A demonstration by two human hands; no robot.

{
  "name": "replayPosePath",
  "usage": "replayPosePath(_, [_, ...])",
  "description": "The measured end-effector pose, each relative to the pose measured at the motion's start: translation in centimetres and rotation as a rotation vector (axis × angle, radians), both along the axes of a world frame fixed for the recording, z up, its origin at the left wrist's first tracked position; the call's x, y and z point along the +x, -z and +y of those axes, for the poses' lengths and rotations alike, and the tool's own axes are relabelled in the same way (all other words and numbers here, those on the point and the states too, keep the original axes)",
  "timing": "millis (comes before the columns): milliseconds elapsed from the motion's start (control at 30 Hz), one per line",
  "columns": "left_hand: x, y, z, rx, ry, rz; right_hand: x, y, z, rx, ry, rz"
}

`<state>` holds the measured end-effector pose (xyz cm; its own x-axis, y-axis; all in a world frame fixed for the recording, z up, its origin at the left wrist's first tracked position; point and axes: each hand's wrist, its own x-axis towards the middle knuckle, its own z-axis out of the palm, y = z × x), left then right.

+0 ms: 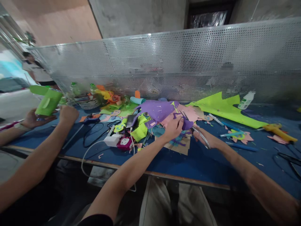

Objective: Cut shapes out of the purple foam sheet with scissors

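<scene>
My left hand [174, 128] is closed on a small purple piece of craft foam or paper [187, 124]; I cannot tell which material. In my right hand [205, 137] is a pair of scissors [201, 135], the blades pointing up and left at the purple piece. The fingers inside the handles are partly hidden. Beyond both hands lies a larger purple sheet [157, 110], with pink sheets [192, 113] beside and beneath it. Purple and blue scraps lie on a brown sheet [178, 148] below my hands.
At left, a co-worker's hands [68, 113] hold a green-wrapped bottle [49, 103]. A white charger [112, 140] with a cable and a pink box [125, 143] sit left of me. Rightward are a lime sheet [221, 106], pens [242, 146], a yellow glue gun [279, 131] and a white bottle [246, 99].
</scene>
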<state>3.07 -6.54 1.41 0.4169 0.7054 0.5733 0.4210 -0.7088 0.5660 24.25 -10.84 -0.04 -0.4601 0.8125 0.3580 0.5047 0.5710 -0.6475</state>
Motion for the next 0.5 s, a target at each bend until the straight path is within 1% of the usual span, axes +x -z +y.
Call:
replayPosePath(200, [-0.10, 0.00, 0.03, -0.012, 0.025, 0.018, -0.27, -0.39, -0.31, 0.051, -0.010, 0.026])
replayPosePath(400, [-0.14, 0.00, -0.15, -0.025, 0.038, -0.034, -0.54, -0.41, -0.33, 0.016, 0.000, 0.105])
replayPosePath(500, [-0.13, 0.01, -0.06, 0.002, 0.052, -0.078, -0.29, -0.12, 0.05, -0.011, 0.079, 0.094])
